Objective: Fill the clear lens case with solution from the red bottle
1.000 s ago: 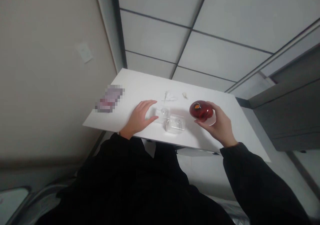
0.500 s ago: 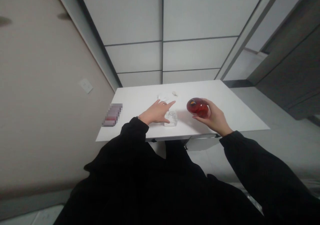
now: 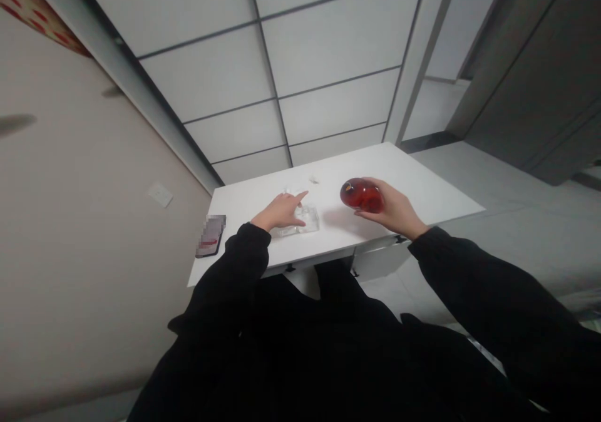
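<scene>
My right hand [image 3: 394,208] is wrapped round a glossy, see-through red rounded object [image 3: 360,195], perhaps a bottle, held above the right half of the white table. An orange-yellow spot shows on its upper left end. My left hand [image 3: 280,211] hovers palm down over a clear, glass-like box [image 3: 308,219], its thumb and forefinger spread apart. The box sits partly under that hand, so whether the fingers touch it I cannot tell. Just behind the left fingers lies another clear item, too faint to name. A small pale scrap [image 3: 313,180] rests farther back.
A phone [image 3: 211,236], partly pixelated, lies at the left edge of the white table [image 3: 253,254]. Behind the table stands a panelled white sliding door [image 3: 328,96]. A wall with a socket [image 3: 160,195] closes off the left side. Drawers [image 3: 381,260] show under the front edge.
The head view has turned and tilted, so the table appears slanted. Both hands keep much the same pose, the right one still round the red object and the left one still over the clear box.
</scene>
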Demonstrator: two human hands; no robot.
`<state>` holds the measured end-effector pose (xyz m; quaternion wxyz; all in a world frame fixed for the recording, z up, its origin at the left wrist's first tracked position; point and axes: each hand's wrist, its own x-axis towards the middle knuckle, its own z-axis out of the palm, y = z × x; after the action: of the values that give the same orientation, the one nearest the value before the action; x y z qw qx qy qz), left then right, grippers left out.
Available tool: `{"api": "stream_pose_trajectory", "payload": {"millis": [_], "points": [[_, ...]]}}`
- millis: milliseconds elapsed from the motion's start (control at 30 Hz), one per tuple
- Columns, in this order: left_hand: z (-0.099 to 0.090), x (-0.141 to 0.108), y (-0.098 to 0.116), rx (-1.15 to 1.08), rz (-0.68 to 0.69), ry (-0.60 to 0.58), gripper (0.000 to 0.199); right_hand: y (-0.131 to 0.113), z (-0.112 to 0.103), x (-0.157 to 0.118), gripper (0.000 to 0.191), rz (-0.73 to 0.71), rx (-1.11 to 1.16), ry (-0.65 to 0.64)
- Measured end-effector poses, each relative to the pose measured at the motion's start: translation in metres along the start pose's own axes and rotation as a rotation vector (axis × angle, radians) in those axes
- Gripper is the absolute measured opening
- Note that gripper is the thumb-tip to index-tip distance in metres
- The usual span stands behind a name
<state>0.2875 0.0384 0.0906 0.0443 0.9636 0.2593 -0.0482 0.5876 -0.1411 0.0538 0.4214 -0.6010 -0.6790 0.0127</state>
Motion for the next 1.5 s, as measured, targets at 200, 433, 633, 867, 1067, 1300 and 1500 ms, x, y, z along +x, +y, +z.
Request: {"api": "stream_pose_trajectory", "payload": {"millis": [200, 433, 633, 867, 1067, 1300, 1500], "points": [[0.000, -0.001, 0.000, 0.010, -0.020, -0.005, 0.106, -0.003, 0.001, 0.001, 0.082, -0.018, 0.012, 0.014], [0.010, -0.005, -0.005, 0.015, -0.038, 0.007, 0.117, 0.004, 0.011, 0.004, 0.083, -0.018, 0.004, -0.006], [0.014, -0.009, -0.005, -0.043, -0.034, 0.069, 0.112, 0.006, 0.025, 0.014, 0.082, -0.066, -0.023, -0.036], [0.026, -0.047, -0.036, -0.564, -0.124, 0.469, 0.105, 0.002, 0.038, 0.039, 0.077, -0.199, -0.145, -0.108], [0.081, -0.061, -0.064, -0.774, -0.365, 0.833, 0.048, -0.004, 0.046, 0.065, 0.066, -0.407, -0.309, -0.191], [0.103, -0.057, -0.076, -0.787, -0.524, 1.002, 0.032, -0.006, 0.045, 0.081, 0.064, -0.496, -0.409, -0.228], [0.102, -0.056, -0.071, -0.761, -0.501, 0.995, 0.028, -0.013, 0.046, 0.086, 0.064, -0.550, -0.445, -0.256]]}}
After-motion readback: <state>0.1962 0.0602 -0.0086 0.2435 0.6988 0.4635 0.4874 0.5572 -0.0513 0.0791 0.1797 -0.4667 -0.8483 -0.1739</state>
